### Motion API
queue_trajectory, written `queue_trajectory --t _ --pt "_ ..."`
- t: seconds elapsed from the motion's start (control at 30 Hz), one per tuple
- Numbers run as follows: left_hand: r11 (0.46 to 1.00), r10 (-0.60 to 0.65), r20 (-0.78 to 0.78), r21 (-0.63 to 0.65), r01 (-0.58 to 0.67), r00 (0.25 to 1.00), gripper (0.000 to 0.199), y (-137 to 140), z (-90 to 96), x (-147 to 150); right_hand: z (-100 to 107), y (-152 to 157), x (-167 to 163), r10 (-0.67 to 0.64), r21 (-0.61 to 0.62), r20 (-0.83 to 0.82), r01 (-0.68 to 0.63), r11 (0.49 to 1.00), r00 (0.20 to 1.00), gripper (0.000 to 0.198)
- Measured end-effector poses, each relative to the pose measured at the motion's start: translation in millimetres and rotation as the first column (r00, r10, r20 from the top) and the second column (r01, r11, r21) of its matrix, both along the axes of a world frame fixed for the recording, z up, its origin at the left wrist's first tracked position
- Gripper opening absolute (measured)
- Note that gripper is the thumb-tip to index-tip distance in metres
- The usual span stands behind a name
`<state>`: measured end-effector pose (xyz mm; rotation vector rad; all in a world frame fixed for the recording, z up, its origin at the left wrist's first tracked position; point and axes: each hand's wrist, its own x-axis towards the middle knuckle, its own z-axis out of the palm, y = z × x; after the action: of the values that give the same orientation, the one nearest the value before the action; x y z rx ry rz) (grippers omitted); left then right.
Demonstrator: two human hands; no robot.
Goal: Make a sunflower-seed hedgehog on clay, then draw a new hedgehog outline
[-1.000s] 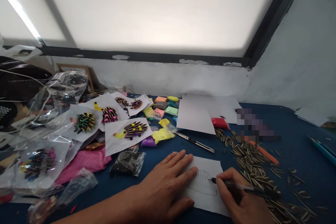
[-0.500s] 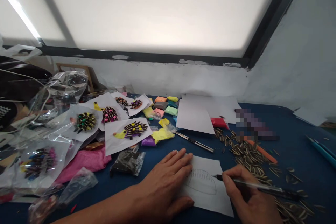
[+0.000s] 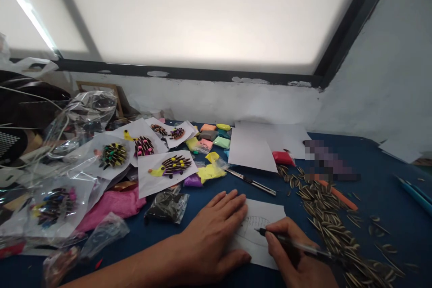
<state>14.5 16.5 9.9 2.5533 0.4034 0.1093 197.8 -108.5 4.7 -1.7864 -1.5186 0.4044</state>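
A small sheet of white paper (image 3: 266, 207) lies on the dark blue table, with a rounded pencil-like outline and rows of short strokes drawn on it. My left hand (image 3: 219, 229) rests flat on the sheet's left part, fingers stretched out. In my right hand (image 3: 297, 252) a black pen (image 3: 286, 239) is pinched, its tip at the drawing. Part of the outline is covered by both hands. To the right of the sheet spreads a pile of striped sunflower seeds (image 3: 332, 229). A bag of black clay (image 3: 168, 206) sits left of my left hand.
Hedgehog pictures of clay and seeds (image 3: 168, 172) lie on papers at the left, among plastic bags. Coloured clay packets (image 3: 222, 142), a utility knife (image 3: 251, 182) and white sheets (image 3: 251, 146) are behind the hands. An orange stick (image 3: 337, 195) and teal pen (image 3: 413, 191) lie right.
My right hand has moved left with the pen, from the drawing's right edge to its middle. More short strokes show inside the outline. My left hand stays on the paper.
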Motion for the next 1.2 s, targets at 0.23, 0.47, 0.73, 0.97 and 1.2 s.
queue_trajectory --t 0.23,0.47,0.73,0.97,1.2 --pt "1.0 -0.003 -0.035 -0.008 0.002 0.999 0.076 -0.3 1.4 0.2 -7.4 1.2 -0.9 0.046 0.026 0.068 -0.047 0.999 0.997 0.019" --pt "1.0 -0.011 -0.064 0.0 0.011 0.998 0.076 0.0 4.4 1.9 -7.0 3.0 -0.8 0.058 -0.007 0.072 -0.058 0.998 0.996 0.018" --pt "1.0 -0.01 -0.05 0.014 0.011 0.999 0.075 -0.3 3.8 1.0 -7.0 3.2 -0.6 0.07 -0.009 0.082 -0.07 0.998 0.994 0.018" --pt "1.0 -0.007 -0.094 0.021 0.009 0.996 0.076 -1.2 7.4 3.6 -8.3 1.6 1.2 0.079 0.011 0.111 -0.08 0.997 0.991 0.016" --pt "1.0 -0.001 -0.076 -0.005 0.001 0.997 0.077 0.2 6.9 3.3 -8.4 0.3 2.5 0.114 0.006 0.079 -0.115 0.993 0.99 0.015"
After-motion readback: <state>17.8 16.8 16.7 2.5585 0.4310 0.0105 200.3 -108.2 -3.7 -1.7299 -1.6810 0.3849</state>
